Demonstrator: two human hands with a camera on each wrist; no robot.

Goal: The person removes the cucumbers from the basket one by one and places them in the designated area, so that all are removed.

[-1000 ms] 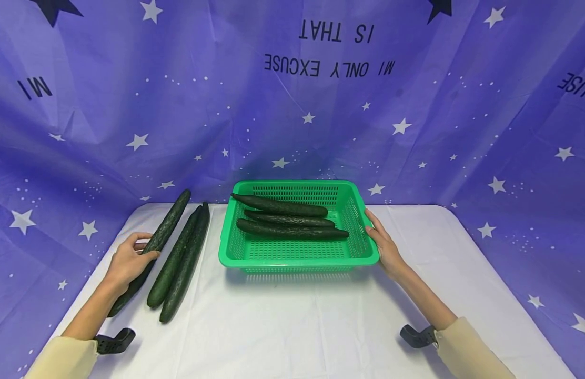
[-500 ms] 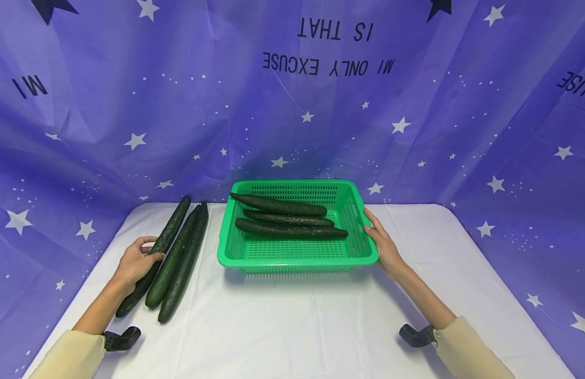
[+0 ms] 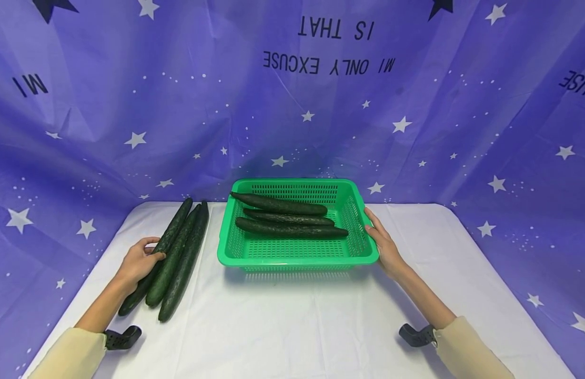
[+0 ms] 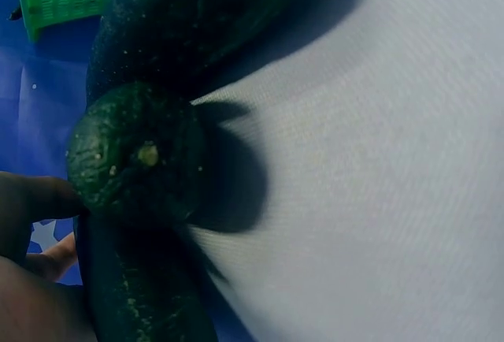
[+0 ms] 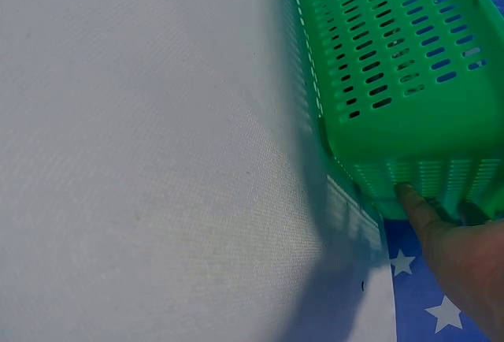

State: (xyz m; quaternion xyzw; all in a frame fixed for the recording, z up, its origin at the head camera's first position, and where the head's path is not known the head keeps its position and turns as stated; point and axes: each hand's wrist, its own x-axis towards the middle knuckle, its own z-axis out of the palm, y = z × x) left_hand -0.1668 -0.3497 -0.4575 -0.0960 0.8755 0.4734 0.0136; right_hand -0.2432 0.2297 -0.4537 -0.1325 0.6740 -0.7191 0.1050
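Observation:
On the left side of the table, three dark green cucumbers lie close together. My left hand (image 3: 137, 265) grips the leftmost cucumber (image 3: 171, 229), thumb on its right side and fingers on its far left. The middle cucumber (image 4: 142, 153) shows its blunt end in the left wrist view, near my thumb. Beyond it lies the right-hand cucumber (image 3: 181, 289). My right hand (image 3: 386, 255) rests against the right end of a green plastic basket (image 3: 297, 261), its fairly straight fingers touching the outer wall. Some of its fingertips are hidden. Three more cucumbers (image 3: 292, 230) lie lengthwise inside the basket.
A white cloth covers the table (image 3: 292, 326). Behind it and at both sides hangs a purple curtain (image 3: 292, 137) with stars and lettering. Black wrist mounts (image 3: 123, 338) sit on both forearms.
My left hand has moved right with the leftmost cucumber, bringing it beside the middle one. My right hand and the basket stay practically still.

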